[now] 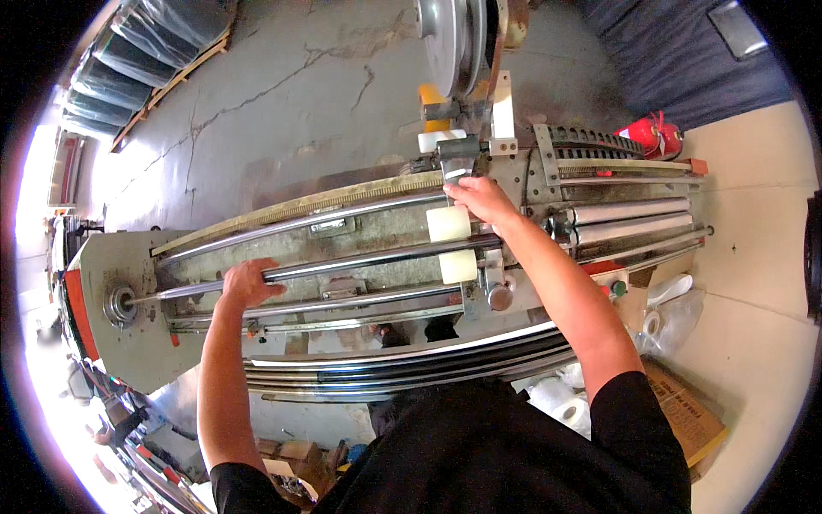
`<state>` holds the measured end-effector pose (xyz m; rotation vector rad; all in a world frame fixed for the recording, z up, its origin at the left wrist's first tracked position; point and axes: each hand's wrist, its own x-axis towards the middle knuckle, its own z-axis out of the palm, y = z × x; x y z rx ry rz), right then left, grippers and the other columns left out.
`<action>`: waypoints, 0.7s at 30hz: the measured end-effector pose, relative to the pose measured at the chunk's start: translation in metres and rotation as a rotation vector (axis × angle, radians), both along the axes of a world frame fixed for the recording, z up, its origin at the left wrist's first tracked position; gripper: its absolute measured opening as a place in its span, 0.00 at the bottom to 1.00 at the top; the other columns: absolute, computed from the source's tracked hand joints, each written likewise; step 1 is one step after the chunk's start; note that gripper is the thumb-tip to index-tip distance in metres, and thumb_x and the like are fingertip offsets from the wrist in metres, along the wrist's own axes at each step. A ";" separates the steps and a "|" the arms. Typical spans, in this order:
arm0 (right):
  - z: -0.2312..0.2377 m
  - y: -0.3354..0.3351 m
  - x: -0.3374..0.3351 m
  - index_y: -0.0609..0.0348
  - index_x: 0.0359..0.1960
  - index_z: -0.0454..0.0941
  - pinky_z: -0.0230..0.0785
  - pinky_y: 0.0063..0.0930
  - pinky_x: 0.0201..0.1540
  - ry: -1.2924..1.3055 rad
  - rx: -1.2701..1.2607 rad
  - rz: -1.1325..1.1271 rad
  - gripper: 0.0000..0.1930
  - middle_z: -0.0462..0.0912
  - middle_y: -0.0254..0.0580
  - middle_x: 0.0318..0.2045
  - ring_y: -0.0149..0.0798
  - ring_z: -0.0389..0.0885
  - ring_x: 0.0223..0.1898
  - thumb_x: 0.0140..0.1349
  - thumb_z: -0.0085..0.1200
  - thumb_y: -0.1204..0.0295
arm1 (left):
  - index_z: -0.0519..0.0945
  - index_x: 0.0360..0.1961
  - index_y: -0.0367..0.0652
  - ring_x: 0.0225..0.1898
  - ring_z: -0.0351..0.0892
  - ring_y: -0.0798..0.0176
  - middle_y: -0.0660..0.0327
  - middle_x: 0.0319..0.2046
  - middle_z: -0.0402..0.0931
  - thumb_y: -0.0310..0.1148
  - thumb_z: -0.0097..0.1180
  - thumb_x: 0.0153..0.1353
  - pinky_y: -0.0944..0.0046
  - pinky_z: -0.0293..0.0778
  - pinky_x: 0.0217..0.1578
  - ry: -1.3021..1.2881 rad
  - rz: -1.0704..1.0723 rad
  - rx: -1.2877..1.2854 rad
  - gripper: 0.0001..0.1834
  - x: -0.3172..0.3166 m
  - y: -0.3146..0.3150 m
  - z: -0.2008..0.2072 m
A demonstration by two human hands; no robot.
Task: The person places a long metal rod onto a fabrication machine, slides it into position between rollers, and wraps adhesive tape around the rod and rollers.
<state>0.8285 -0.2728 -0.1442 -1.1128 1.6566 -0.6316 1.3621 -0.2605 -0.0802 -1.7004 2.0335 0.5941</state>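
Steel shaft (360, 259) in your left hand (247, 283), right hand (485, 202) at the dark bracket (458, 154)

Shaft lies lengthwise across the machine, its left end at a round bearing (111, 300) on the pale end plate (158, 355). Toward the right it passes between two cream blocks (449, 224), one far, one near.

Your left hand is closed around the shaft, near its left end. Your right hand reaches over, fingertips touching the bracket, just beyond the far block; can't tell how tightly they close.

Far side: grey pulley (443, 47) above the bracket. Right: paired silver rollers (634, 212); red extinguisher (658, 137) beyond.
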 end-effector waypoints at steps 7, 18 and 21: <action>0.011 -0.004 0.012 0.70 0.59 0.85 0.77 0.32 0.54 0.058 0.108 0.085 0.31 0.91 0.45 0.46 0.34 0.87 0.48 0.71 0.67 0.50 | 0.83 0.69 0.61 0.53 0.89 0.47 0.55 0.47 0.91 0.57 0.75 0.55 0.46 0.81 0.57 0.103 -0.093 -0.019 0.39 -0.113 0.013 0.002; 0.004 0.002 0.017 0.67 0.52 0.83 0.78 0.42 0.53 0.210 -0.066 0.069 0.34 0.91 0.54 0.46 0.48 0.90 0.48 0.65 0.69 0.43 | 0.79 0.67 0.50 0.56 0.87 0.47 0.55 0.57 0.86 0.47 0.74 0.58 0.47 0.82 0.56 0.321 -0.206 -0.133 0.36 -0.233 0.035 0.000; -0.006 0.002 0.019 0.63 0.43 0.87 0.80 0.45 0.47 0.301 -0.143 0.045 0.32 0.92 0.52 0.40 0.51 0.91 0.43 0.64 0.68 0.40 | 0.78 0.60 0.46 0.58 0.86 0.48 0.54 0.52 0.86 0.43 0.75 0.57 0.49 0.80 0.59 0.391 -0.233 -0.165 0.31 -0.258 0.043 0.001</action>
